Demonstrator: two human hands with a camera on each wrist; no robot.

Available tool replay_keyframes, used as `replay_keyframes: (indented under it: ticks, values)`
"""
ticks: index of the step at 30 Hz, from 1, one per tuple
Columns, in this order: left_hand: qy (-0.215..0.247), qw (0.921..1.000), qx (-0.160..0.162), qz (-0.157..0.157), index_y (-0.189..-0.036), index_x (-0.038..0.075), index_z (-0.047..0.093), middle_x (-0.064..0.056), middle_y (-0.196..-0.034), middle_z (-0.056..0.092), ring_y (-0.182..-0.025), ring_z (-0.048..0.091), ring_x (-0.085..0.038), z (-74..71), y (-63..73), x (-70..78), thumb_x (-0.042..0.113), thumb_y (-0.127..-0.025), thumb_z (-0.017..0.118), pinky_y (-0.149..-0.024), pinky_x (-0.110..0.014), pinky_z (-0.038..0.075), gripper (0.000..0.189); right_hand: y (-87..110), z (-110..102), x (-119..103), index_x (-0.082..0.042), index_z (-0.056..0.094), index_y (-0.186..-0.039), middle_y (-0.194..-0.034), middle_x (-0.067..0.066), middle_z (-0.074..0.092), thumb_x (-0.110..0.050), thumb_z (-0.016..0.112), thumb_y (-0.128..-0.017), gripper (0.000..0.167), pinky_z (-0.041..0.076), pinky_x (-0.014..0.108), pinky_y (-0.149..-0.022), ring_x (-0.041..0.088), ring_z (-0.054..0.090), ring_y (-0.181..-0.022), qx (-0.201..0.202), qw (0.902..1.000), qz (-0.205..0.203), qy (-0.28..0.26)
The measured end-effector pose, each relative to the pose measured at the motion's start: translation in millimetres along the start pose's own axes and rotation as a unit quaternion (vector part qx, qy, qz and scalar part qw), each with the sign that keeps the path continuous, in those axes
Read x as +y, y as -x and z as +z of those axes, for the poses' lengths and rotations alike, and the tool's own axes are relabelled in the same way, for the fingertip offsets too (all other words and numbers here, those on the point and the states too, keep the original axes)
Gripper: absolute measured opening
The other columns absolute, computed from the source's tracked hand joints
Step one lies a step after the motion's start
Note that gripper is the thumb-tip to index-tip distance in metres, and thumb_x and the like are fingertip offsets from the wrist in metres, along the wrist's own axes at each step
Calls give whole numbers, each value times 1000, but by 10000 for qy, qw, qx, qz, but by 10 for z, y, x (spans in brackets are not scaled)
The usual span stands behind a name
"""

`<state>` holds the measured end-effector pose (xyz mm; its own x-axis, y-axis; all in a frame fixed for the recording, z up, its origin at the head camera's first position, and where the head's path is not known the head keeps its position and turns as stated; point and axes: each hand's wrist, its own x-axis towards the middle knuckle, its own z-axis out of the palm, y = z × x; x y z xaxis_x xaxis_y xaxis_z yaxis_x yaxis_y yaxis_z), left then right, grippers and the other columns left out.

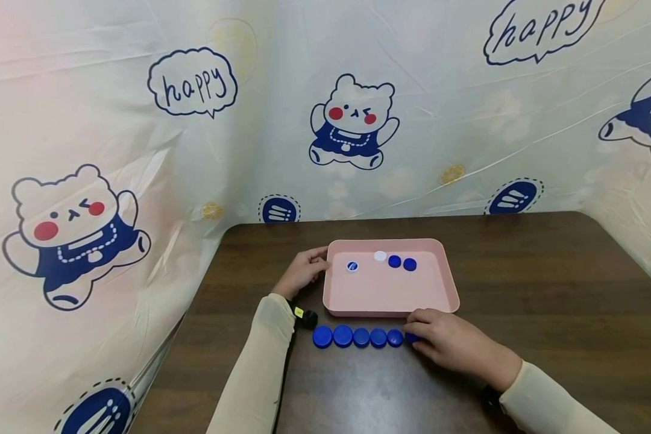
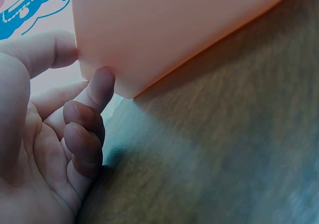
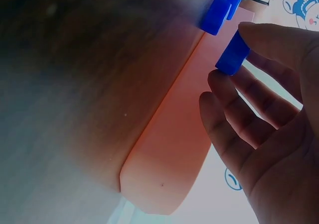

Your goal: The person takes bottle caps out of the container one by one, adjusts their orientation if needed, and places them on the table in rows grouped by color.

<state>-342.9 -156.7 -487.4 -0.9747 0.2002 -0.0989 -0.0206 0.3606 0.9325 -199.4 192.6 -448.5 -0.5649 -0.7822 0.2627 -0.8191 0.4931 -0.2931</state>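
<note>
At the tray's left end, my left hand (image 1: 302,272) grips the edge of the pink tray (image 1: 380,301); the left wrist view shows thumb and fingertips at its corner. My right hand (image 1: 452,340) pinches a blue bottle cap (image 3: 233,56) between thumb and fingertips, at the right end of a row. That row of several blue caps (image 1: 361,337) lies in front of the tray, with larger ones on the left. Inside the tray are a white cap (image 1: 380,256), two blue caps (image 1: 394,261) and a white-rimmed cap with a blue print (image 1: 352,266).
All of this stands on a dark brown wooden table (image 1: 548,289). A pale printed cloth (image 1: 282,138) with bears and "happy" bubbles hangs behind it and to the left. Dark wrist devices (image 1: 308,318) show at both sleeves.
</note>
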Motion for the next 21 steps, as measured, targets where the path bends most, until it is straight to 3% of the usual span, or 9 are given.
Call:
replay_keyframes:
  ticks: [21]
  values:
    - [44,10000,-7,-5,-139,13,55,-7,-74,55,-62,49,-20,7,-9,21,17,-92,66,-57,-29,44,49,-59,17,27,-11,71,-113,-106,-3,61,-11,76,-84,30,52,32,-83,10,60,-94,-654,9977,153,-62]
